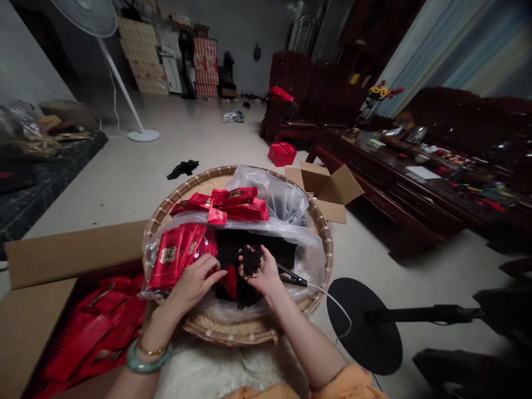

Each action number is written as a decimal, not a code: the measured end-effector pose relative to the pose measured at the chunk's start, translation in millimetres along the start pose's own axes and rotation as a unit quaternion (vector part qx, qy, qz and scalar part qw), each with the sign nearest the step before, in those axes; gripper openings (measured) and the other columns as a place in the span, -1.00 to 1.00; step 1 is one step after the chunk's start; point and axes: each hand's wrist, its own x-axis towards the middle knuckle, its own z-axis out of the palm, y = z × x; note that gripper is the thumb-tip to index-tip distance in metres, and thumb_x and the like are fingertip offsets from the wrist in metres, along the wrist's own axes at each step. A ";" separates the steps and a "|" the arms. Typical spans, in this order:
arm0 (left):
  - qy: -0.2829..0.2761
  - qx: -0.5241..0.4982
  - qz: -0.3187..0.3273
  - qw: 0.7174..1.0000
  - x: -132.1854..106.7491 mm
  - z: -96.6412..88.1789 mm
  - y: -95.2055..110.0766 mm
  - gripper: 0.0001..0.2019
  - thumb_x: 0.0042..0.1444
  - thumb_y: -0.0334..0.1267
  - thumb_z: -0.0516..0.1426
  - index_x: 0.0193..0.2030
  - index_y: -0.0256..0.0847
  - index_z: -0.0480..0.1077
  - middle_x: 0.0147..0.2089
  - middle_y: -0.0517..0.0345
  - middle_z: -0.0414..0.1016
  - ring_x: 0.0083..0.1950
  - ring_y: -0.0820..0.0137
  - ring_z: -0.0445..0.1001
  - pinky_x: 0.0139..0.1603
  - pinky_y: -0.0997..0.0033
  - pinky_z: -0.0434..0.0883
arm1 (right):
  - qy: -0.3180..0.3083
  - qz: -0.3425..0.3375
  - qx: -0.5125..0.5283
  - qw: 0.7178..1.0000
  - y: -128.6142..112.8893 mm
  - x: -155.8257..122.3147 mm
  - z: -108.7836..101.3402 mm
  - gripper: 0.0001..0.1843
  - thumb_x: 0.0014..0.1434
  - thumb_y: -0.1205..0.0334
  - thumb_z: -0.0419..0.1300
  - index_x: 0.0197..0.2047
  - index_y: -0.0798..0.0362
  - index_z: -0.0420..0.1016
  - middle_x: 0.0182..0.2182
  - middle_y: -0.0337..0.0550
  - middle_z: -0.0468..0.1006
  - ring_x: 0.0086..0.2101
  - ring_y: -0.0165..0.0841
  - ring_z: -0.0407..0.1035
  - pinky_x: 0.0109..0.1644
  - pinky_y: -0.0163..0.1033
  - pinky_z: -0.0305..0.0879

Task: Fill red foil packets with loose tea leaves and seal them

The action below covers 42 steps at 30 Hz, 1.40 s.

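Observation:
In my upturned right hand (266, 275) lies a heap of dark, dried tea leaves (251, 260), with the fingers curled under it. My left hand (197, 285), a jade bangle and a gold bracelet at its wrist, pinches a small red packet (231, 284) upright beside the heap. Loose tea (226, 244) fills part of a clear plastic bag (310, 244) below both hands. Red packets with gold labels (168, 257) stand in a row left of the tea. More red packets (239, 202) are piled behind. A black tong-shaped tool (295, 277) with a white cord rests right of my right hand.
A round woven basket (326, 221) carries the bag. An open carton (83, 249) of red packets stands left; another open carton (347, 185) is behind right. A black round stand base (361, 327) is at right, near a dark wooden table (374, 183). A white fan (143, 135) stands back left.

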 end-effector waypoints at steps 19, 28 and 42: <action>0.046 0.101 0.100 0.989 38.0 4.0 1.8 -0.76 0.23 -0.19 0.02 -0.34 -0.24 0.43 -0.20 0.06 0.32 -0.25 0.39 0.41 -0.22 0.39 0.40 | -0.029 -0.091 0.021 0.995 -25.8 -25.0 35.9 -0.67 0.23 0.04 -0.08 -0.30 0.05 0.40 -0.33 -0.10 0.58 -0.22 -0.24 0.47 -0.10 -0.04 0.38; 0.083 0.211 0.188 0.956 32.3 26.4 14.0 -0.80 0.24 -0.36 -0.02 -0.16 -0.25 0.42 -0.15 0.00 0.38 -0.21 0.35 0.38 -0.31 0.42 0.38 | -0.063 -0.138 -0.007 0.988 -27.8 -20.7 37.6 -0.83 0.15 0.19 0.08 -0.34 0.06 0.43 -0.41 -0.14 0.61 -0.28 -0.25 0.51 -0.08 -0.02 0.39; -0.043 0.174 0.161 0.970 26.4 4.5 13.3 -0.86 0.22 -0.31 0.04 -0.22 -0.16 0.43 -0.13 0.08 0.41 -0.15 0.35 0.34 -0.20 0.38 0.35 | -0.011 -0.146 0.019 0.989 -23.4 -18.0 43.4 -0.73 0.23 0.17 -0.03 -0.37 0.09 0.41 -0.45 -0.09 0.61 -0.36 -0.32 0.51 -0.19 -0.20 0.43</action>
